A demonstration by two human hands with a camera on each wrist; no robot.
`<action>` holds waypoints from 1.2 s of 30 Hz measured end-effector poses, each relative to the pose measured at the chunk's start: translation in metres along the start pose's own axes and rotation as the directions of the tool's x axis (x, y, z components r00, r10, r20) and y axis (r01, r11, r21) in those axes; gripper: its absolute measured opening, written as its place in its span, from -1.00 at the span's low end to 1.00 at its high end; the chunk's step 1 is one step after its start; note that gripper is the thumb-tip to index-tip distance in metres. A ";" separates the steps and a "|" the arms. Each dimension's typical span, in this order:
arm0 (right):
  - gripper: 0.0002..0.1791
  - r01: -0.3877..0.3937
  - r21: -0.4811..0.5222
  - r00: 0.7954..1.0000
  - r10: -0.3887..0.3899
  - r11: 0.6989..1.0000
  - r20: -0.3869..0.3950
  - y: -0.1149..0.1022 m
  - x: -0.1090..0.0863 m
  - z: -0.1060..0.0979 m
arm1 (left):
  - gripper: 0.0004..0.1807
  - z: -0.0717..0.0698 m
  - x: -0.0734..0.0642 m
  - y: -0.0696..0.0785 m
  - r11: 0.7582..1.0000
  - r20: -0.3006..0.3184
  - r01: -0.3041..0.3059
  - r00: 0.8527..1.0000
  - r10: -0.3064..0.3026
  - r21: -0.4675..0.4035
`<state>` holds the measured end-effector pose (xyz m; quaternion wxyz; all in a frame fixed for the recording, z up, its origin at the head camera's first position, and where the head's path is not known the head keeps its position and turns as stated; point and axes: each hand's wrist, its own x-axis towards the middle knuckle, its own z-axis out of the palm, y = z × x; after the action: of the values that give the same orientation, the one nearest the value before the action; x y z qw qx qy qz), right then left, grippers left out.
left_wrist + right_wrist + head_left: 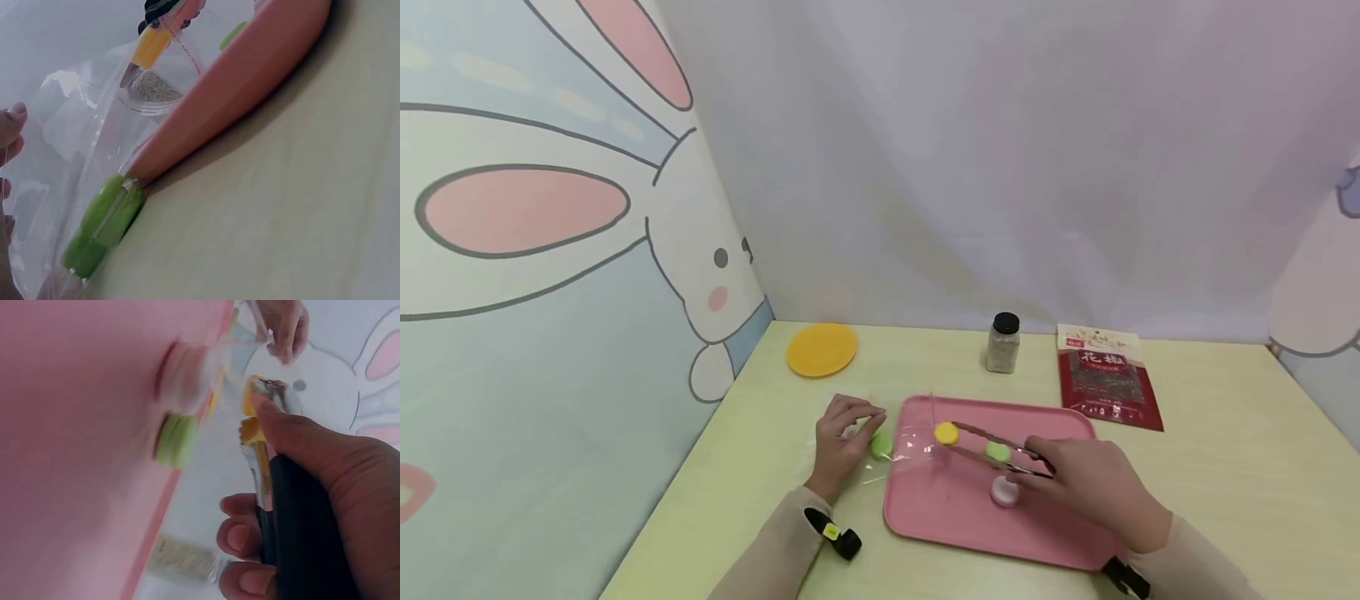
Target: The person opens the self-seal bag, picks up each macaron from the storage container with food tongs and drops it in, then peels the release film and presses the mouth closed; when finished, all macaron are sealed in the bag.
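Observation:
My left hand (842,442) pinches the edge of a clear plastic bag (913,446) that overlaps the tray's left side. Inside the bag lies a green macaron (103,228), with a pale pink one (850,431) partly hidden by the fingers. My right hand (1086,483) grips black-handled metal tongs (306,531). Between the tong tips is a yellow macaron (947,433), at the bag's mouth. On the pink tray (940,525), a second green macaron (997,452) shows between the tong arms, and a pale pink macaron (1004,492) sits below the right fingers.
At the back left is a yellow plate (822,350). Behind the tray stands a clear jar (1003,346) with a black lid, and a red spice packet (1108,379) lies to its right. A fabric backdrop (1000,167) rises behind the table.

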<state>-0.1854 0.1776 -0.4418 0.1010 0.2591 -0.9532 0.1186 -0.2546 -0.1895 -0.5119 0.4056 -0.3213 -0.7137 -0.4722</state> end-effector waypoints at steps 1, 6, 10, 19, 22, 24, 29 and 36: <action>-0.66 0.011 0.001 1.000 -0.011 1.000 0.011 -0.004 0.005 0.000 | -0.77 0.000 0.000 0.000 1.000 0.002 0.001 1.000 -0.001 0.001; -0.65 0.046 0.001 0.999 -0.046 0.999 0.004 -0.020 0.024 0.001 | -0.83 -0.002 -0.001 -0.001 1.000 0.021 0.029 0.999 -0.029 0.011; -0.62 0.013 0.039 0.999 -0.015 0.999 0.052 -0.029 0.034 0.005 | -0.83 -0.002 -0.002 0.000 0.999 0.025 0.047 0.999 -0.047 0.017; -0.56 -0.102 0.000 0.974 0.100 0.995 0.205 -0.033 0.040 0.012 | -0.79 0.003 0.005 0.007 1.000 0.012 0.022 1.000 -0.022 0.014; -0.60 -0.087 -0.014 0.972 0.088 0.996 0.217 -0.031 0.038 0.015 | -0.78 0.002 0.010 0.015 1.000 0.009 0.012 1.000 -0.013 0.009; -0.62 -0.078 -0.013 0.974 0.079 0.997 0.212 -0.029 0.037 0.016 | -0.77 0.001 0.013 0.020 1.000 0.014 0.010 1.000 -0.010 0.007; -0.65 -0.061 0.006 0.987 0.060 0.998 0.152 -0.028 0.037 0.017 | -0.79 0.002 0.007 0.013 1.000 0.019 0.010 1.000 -0.010 0.012; -0.61 -0.009 0.034 0.992 0.005 0.999 0.129 -0.043 0.059 0.020 | -0.80 0.001 0.008 0.014 1.000 0.016 0.021 1.000 -0.021 0.017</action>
<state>-0.2162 0.1083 -0.4388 0.0342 0.2647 -0.9564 0.1184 -0.2469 -0.1834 -0.4991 0.3976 -0.3143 -0.7241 -0.4678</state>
